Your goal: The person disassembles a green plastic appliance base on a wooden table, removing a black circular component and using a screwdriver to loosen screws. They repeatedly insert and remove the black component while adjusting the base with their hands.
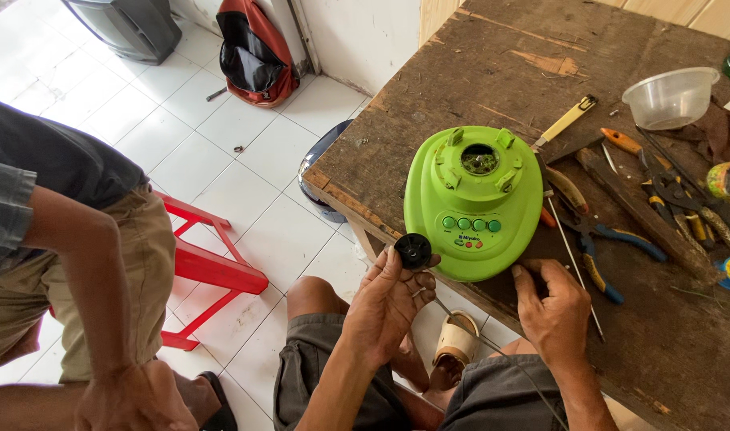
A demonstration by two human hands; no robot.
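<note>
Black disc (414,250) at left hand (389,303) fingertips

Bright, even daylight, soft shadows, sharp focus, slight edge distortion.

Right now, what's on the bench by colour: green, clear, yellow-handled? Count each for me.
Green: 1, the blender base
Clear: 1, the plastic bowl
Yellow-handled: 1, the screwdriver
Total: 3
The left hand holds a black round part; the right hand rests by the base.
</note>
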